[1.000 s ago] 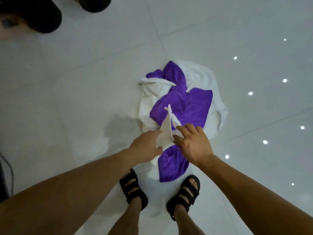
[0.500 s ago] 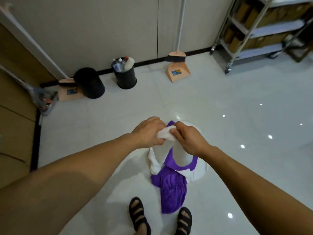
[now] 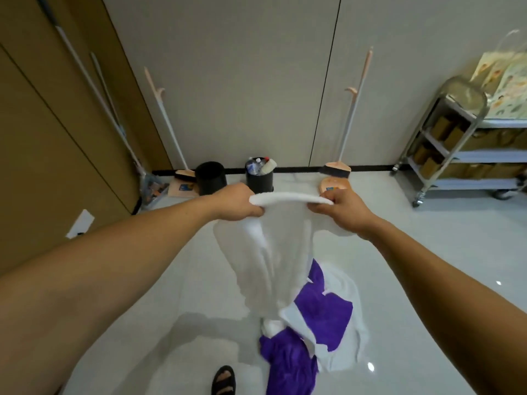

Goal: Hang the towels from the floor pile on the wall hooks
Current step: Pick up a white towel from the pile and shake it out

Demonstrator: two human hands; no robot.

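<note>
- The left hand (image 3: pixel 238 203) has its fingers curled fully closed around the left end of a white towel's (image 3: pixel 273 252) top edge.
- The right hand (image 3: pixel 346 212) has its fingers closed just as tightly on the right end of that edge, which runs as a rolled band between the two fists.
- The white towel hangs down from both hands above the floor (image 3: pixel 142 280), and its lower end reaches the pile (image 3: pixel 319 332) below, just right of centre and near the person.
- The pile shows purple cloth in two patches and white cloth around them; how many separate towels lie in it cannot be told, since they overlap and the hanging towel covers the far part.
- One sandalled foot (image 3: pixel 224 380) shows at the bottom edge, cut off by the frame.
- Along the far wall stand two black bins (image 3: pixel 211 178), the right one holding bottles, and two brooms with dustpans (image 3: pixel 335 178).
- A metal trolley (image 3: pixel 456 155) with boxes stands far right, partly cut off.
- No hook on the wall can be made out with any certainty.
</note>
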